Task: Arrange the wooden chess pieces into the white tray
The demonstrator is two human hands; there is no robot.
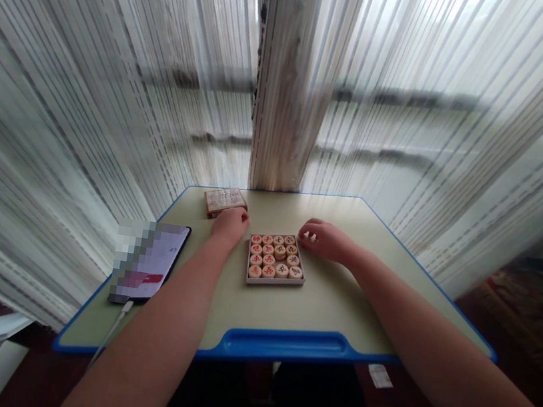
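A shallow square box [274,283] stands in the middle of the table, filled with round wooden Chinese chess pieces [268,271] marked in red and black characters. One black-marked piece [280,252] in it sits out of line with its neighbours. My left hand [231,224] is just left of the box, its fingers curled closed; what they hold, if anything, is hidden. Behind that hand lies a printed box lid [224,201]. At the far right corner of the box my right hand [326,239] rests with bent fingers apart, nothing visible in them.
A phone [152,264] lies on the left of the table, with a white charging cable [112,329] running off the near edge. The table [338,307] has a blue rim and a front groove [287,344]. Striped curtains [286,98] hang behind it.
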